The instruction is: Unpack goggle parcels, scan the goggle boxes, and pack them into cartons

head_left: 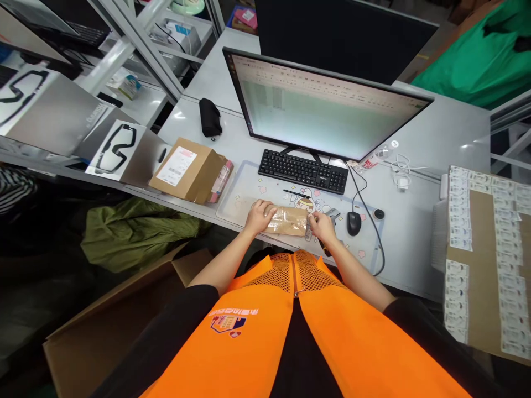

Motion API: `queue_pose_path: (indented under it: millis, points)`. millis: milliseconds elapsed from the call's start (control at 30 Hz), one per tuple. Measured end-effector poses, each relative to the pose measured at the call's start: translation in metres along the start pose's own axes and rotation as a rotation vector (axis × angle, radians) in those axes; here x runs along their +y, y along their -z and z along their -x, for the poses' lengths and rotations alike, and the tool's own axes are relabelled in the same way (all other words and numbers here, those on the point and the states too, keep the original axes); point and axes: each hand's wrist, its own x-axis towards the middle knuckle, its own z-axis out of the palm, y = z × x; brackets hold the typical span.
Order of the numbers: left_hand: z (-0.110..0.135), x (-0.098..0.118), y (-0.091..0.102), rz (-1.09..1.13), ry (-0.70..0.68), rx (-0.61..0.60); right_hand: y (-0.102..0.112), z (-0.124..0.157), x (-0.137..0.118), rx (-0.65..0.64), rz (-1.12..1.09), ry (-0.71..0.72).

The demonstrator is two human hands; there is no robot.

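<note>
A small brown package (287, 221) wrapped in clear film lies on the desk mat (236, 205) just in front of me. My left hand (259, 216) grips its left end with curled fingers. My right hand (321, 226) pinches its right end, close to a small grey tool whose shape I cannot make out. Behind the package sit a black keyboard (303, 171) and a lit monitor (323, 108).
A black mouse (354, 223) lies right of my hands, its cable looping to the desk edge. A labelled cardboard box (188, 169) stands at left, a board covered in labels (485, 254) at right. An open carton (112, 326) and a green bag (136, 232) sit below the desk.
</note>
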Motion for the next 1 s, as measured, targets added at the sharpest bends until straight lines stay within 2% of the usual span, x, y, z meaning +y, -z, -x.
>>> queue_pose_path:
  millis: [267, 367, 533, 600, 667, 733, 767, 833, 900, 1000]
  points:
    - [0.001, 0.0, 0.001, 0.006, 0.009, 0.005, 0.005, 0.005, -0.008, -0.039, -0.008, -0.009]
    - [0.002, 0.001, 0.002, -0.002, 0.016, 0.001, 0.004, 0.022, -0.007, -0.149, -0.066, -0.042]
    - [-0.001, 0.001, 0.001, 0.028, 0.016, 0.004, -0.005, 0.06, 0.008, -0.353, -0.316, -0.133]
    - [-0.002, -0.002, 0.003, 0.093, 0.001, -0.001, 0.002, 0.062, 0.012, -0.327, -0.283, -0.14]
    - [0.001, -0.008, 0.007, 0.191, -0.013, 0.005, 0.016, 0.056, 0.007, -0.212, -0.09, -0.075]
    - [0.011, -0.017, 0.012, 0.285, -0.007, 0.019, 0.03, 0.044, -0.012, -0.106, 0.192, 0.045]
    - [0.018, -0.023, 0.015, 0.327, 0.011, 0.016, 0.034, 0.037, -0.027, -0.091, 0.332, 0.109]
    - [0.035, -0.035, 0.016, 0.412, 0.087, -0.016, 0.028, 0.025, -0.065, -0.147, 0.567, 0.228]
    - [0.051, -0.043, 0.013, 0.517, 0.198, -0.067, 0.008, 0.017, -0.107, -0.257, 0.729, 0.342]
    - [0.064, -0.048, 0.003, 0.668, 0.32, -0.119, -0.037, 0.011, -0.16, -0.414, 0.893, 0.486]
